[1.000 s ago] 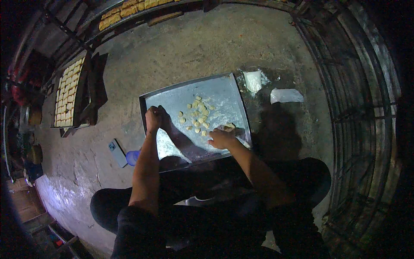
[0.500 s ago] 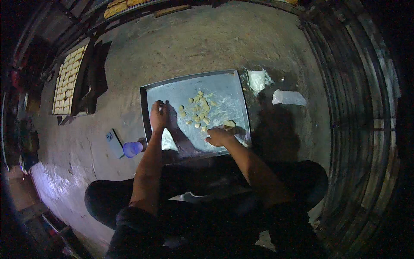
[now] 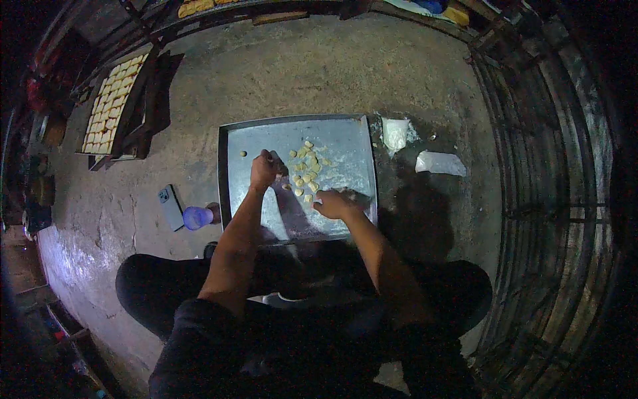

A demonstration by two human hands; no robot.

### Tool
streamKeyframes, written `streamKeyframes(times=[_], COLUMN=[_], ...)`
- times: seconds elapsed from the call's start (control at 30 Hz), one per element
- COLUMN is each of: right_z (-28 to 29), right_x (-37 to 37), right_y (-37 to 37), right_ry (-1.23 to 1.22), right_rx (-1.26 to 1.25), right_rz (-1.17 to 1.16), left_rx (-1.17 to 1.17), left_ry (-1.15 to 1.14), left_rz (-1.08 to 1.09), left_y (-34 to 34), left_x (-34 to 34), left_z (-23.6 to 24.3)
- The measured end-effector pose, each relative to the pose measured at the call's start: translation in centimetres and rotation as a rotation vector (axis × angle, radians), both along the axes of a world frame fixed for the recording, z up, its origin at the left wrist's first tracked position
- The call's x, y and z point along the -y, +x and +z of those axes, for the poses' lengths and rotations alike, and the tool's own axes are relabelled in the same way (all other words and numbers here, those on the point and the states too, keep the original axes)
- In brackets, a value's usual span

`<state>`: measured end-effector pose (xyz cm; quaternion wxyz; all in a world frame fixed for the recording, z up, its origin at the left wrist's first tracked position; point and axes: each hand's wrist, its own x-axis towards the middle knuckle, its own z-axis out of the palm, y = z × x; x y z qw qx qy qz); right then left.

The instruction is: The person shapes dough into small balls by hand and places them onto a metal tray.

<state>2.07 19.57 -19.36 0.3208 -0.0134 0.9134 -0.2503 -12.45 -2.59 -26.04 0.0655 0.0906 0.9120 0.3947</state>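
A shallow metal baking tray (image 3: 266, 133), dusted with flour, lies on the floor in front of my crossed legs. Small pale dough pieces (image 3: 311, 163) are scattered across its middle. One separate dough ball (image 3: 244, 153) sits near the tray's left side. My left hand (image 3: 264, 171) is over the left half of the tray with its fingers curled, just left of the pieces; what they hold, if anything, is hidden. At the near right, my right hand (image 3: 335, 204) is closed, its thumb side beside a dough piece (image 3: 308, 198); its palm is hidden.
Left of the tray are a blue-purple cup (image 3: 197, 217) and a phone (image 3: 171, 207). On the right lie a bag of white powder (image 3: 395, 134) and a white packet (image 3: 440, 163). A rack of pale dough pieces (image 3: 114, 106) stands far left; dark slatted shelving (image 3: 551, 199) lines the right.
My left hand has moved right toward the scattered pieces, and a dough ball now shows near where it was. My right hand has shifted slightly; the larger dough lump beside it is no longer visible.
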Motion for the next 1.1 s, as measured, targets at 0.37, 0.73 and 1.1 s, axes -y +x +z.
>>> streamKeyframes(times=[0.37,0.73,1.1], right_z=[6.8,18.6,26.5], right_x=[0.9,2.9,11.4], right_y=[-8.8,-8.6,-3.2], right_ry=[-0.904,-1.429,-0.944], right_rx=[-0.301,-0.492,-1.036], right_rz=[-0.817,-1.005,-0.108], left_rx=[-0.041,-0.187,0.644], left_ry=[0.661,0.686,1.256], left_rz=[0.086,0.133,0.164], left_y=[4.8,6.5,6.8], left_x=[-6.2,-8.0,-4.4], left_z=[12.2,23.9,32.2])
